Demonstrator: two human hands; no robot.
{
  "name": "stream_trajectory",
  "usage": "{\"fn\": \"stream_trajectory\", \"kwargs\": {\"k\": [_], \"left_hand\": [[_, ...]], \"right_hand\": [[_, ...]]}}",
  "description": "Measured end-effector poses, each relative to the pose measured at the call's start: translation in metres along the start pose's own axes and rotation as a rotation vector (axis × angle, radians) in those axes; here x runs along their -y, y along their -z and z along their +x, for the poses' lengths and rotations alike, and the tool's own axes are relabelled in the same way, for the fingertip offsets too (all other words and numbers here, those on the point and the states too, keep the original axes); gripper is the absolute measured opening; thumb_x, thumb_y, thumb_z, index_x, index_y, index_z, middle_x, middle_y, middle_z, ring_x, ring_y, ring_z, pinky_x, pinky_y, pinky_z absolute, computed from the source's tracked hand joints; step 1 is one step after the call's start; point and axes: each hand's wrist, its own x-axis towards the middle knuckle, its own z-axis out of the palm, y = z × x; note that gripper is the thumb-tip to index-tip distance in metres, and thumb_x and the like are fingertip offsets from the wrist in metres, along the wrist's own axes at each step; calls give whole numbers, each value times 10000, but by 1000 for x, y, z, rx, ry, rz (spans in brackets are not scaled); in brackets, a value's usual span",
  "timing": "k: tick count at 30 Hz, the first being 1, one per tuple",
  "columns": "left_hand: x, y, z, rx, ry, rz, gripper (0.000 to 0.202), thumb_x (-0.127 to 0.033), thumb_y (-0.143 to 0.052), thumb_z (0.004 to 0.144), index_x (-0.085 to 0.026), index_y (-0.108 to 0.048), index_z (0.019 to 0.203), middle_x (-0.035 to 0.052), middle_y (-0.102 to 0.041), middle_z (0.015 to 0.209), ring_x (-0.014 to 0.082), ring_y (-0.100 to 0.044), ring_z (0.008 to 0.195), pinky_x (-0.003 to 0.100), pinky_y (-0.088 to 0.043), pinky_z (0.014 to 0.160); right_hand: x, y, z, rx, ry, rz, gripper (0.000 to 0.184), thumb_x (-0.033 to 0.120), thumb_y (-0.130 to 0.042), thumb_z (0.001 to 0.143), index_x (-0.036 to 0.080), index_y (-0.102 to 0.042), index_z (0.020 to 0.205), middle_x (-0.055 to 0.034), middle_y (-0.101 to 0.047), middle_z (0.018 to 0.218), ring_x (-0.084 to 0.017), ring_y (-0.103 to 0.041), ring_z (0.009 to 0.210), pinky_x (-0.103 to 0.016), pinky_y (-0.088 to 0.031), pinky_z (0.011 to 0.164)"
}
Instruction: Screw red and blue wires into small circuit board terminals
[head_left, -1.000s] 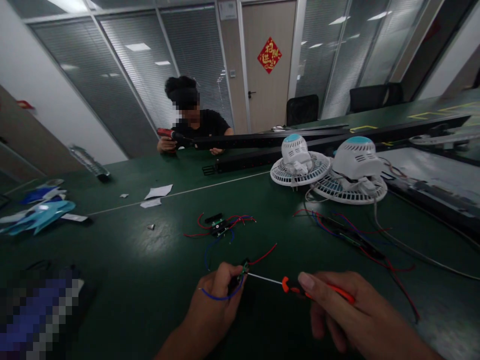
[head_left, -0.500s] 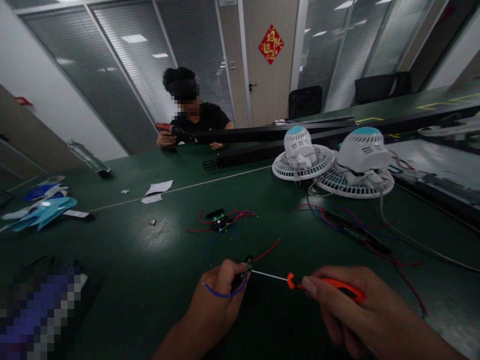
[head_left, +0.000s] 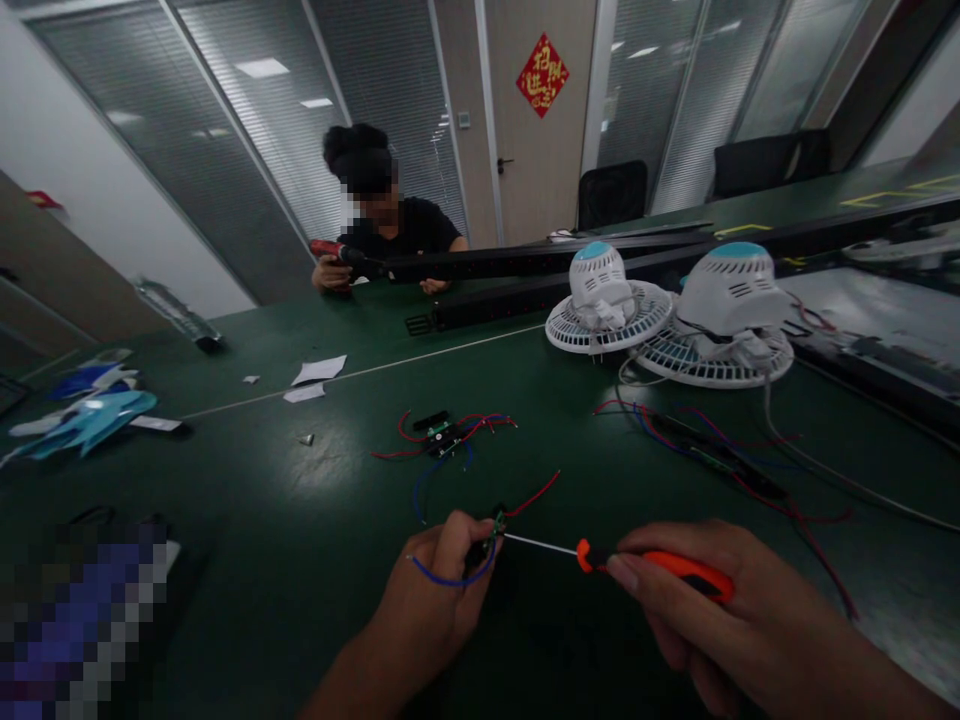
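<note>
Both forearms reach in from the bottom edge over the green table (head_left: pixel 247 520), with no container near them. The left hand (head_left: pixel 431 590) curls its fingers together, clamped on a small circuit board (head_left: pixel 496 522) trailing a blue wire (head_left: pixel 450 582) and a red wire (head_left: pixel 534 495). The right hand (head_left: pixel 720 600) wraps around an orange-handled screwdriver (head_left: pixel 686 572), its thin shaft reaching left to the board. Ahead of the left fingers lies a second wired circuit board (head_left: pixel 442 437); ahead of the right fingers, loose wires (head_left: pixel 712 450)
</note>
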Motion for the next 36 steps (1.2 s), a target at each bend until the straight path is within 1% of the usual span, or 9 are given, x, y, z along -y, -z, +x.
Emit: {"fn": "stream_trajectory", "kwargs": {"k": [6, 10, 13, 15, 17, 20, 22, 28, 36], "left_hand": [[0, -1, 0, -16, -22, 5, 52, -179, -488, 885, -208, -502, 926, 5, -672, 670, 134, -630, 506, 214, -483, 472], [-1, -3, 0, -54, -20, 25, 49, -189, -494, 886, -212, -501, 929, -3, -668, 662, 127, -626, 491, 199, -466, 444], [-1, -4, 0, -84, -23, 51, 54, -181, -480, 886, -204, -505, 928, -9, -654, 624, 125, -616, 463, 195, -452, 423], [-2, -4, 1, -94, -24, 58, 60, -169, -477, 882, -200, -506, 924, -11, -649, 611, 123, -616, 457, 192, -451, 422], [-2, -4, 1, -97, -27, 62, 60, -162, -481, 877, -198, -508, 916, -13, -649, 611, 119, -612, 449, 189, -448, 420], [-2, -4, 2, -97, -39, 65, 56, -166, -482, 875, -196, -514, 910, -12, -646, 610, 116, -604, 438, 183, -441, 407], [-1, -4, 2, -105, -49, 65, 54, -172, -480, 876, -194, -515, 911, -8, -652, 615, 117, -607, 441, 183, -446, 407], [1, -5, 1, -115, -50, 66, 64, -190, -467, 891, -190, -524, 921, 1, -670, 630, 123, -629, 467, 190, -468, 423], [-1, -4, 3, -113, -75, 45, 76, -194, -457, 902, -188, -534, 900, 4, -664, 631, 120, -627, 476, 190, -473, 430]], "right_hand": [[-2, 1, 2, -26, -9, -111, 348, 476, -479, 872, 221, -559, 649, 67, -505, 479, -62, -448, 315, -160, -314, 317], [-2, 1, 3, -100, 98, -212, 433, 505, -453, 894, 227, -518, 569, 68, -426, 442, -93, -426, 378, -202, -318, 372], [-2, 0, -1, -170, 158, -209, 562, 582, -339, 922, 231, -486, 507, 40, -449, 452, -123, -471, 431, -238, -365, 436], [-2, 0, -3, -235, 137, -187, 648, 620, -236, 930, 232, -508, 488, 17, -483, 455, -136, -502, 437, -254, -387, 449], [-2, 0, -4, -258, 84, -186, 696, 636, -192, 929, 228, -524, 473, 6, -499, 444, -139, -524, 431, -259, -399, 454], [-5, 0, -2, -139, 28, -159, 645, 626, -235, 934, 220, -525, 526, 20, -514, 444, -119, -519, 407, -236, -379, 426], [-6, 0, 1, -84, 52, -112, 556, 587, -294, 944, 218, -513, 590, 37, -525, 469, -99, -500, 397, -211, -358, 402], [-8, -4, 8, -90, 58, 0, 407, 474, -381, 943, 194, -594, 737, 44, -546, 533, -70, -510, 403, -165, -361, 378], [-10, -3, 7, -104, 42, 75, 327, 453, -456, 916, 208, -657, 834, 40, -580, 568, -74, -559, 418, -147, -401, 370]]}}
